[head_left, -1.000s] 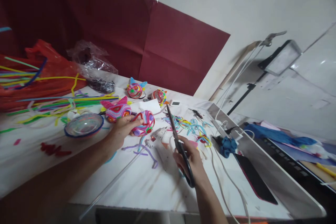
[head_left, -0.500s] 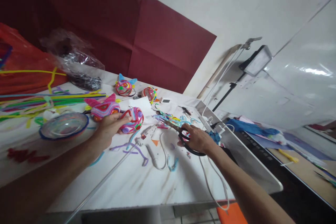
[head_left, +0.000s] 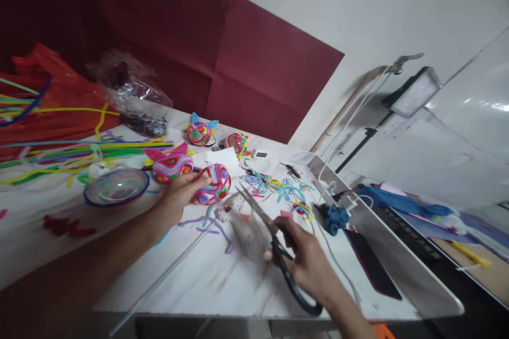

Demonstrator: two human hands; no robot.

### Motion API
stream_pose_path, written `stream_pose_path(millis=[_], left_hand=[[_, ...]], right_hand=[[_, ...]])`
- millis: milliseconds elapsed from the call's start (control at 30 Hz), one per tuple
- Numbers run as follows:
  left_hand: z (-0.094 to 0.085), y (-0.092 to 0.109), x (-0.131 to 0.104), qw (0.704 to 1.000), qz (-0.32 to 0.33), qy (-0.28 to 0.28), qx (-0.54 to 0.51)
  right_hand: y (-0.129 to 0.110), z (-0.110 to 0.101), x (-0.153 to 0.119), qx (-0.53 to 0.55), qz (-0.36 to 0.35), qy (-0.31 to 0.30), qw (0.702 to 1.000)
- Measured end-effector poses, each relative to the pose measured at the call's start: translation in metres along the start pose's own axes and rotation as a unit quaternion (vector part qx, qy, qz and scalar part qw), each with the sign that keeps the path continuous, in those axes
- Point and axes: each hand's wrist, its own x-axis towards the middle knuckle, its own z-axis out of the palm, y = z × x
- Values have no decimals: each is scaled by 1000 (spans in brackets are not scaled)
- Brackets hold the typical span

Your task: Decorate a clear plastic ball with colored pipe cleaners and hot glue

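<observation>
My left hand (head_left: 181,196) holds a rounded craft piece (head_left: 214,184) covered with pink, red and blue pipe cleaner, dotted with purple and green spots. My right hand (head_left: 304,257) grips black-handled scissors (head_left: 274,238), their blades tilted up and left toward the craft piece but apart from it. Behind my left hand sits a pink-eared craft head (head_left: 170,164). A clear bowl with a blue rim (head_left: 116,188) stands to its left. Below the scissor tips a hot glue gun (head_left: 248,235), partly blurred, lies on the table.
Two more craft heads stand at the back, one blue-eared (head_left: 200,131), one with orange and yellow bits (head_left: 236,144). Pipe-cleaner scraps (head_left: 274,183) lie mid-table. A phone (head_left: 373,265) and blue scrunchie (head_left: 336,220) are at the right, bundled pipe cleaners (head_left: 119,145) at the left.
My right hand has moved down and toward me with the scissors, whose blades now point more steeply upward. My left hand keeps the craft piece. The view has shifted slightly left.
</observation>
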Motion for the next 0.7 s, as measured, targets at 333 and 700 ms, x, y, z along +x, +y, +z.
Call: stream_pose_path(millis=[333,700], left_hand=[[1,0,0,999,-6,15,-33],[0,-3,-3,1000,-16,-14,-15]], right_hand=[[-12,49,-3,-182,-61,74,979],[-8,34,7,-351,-184,228,889]])
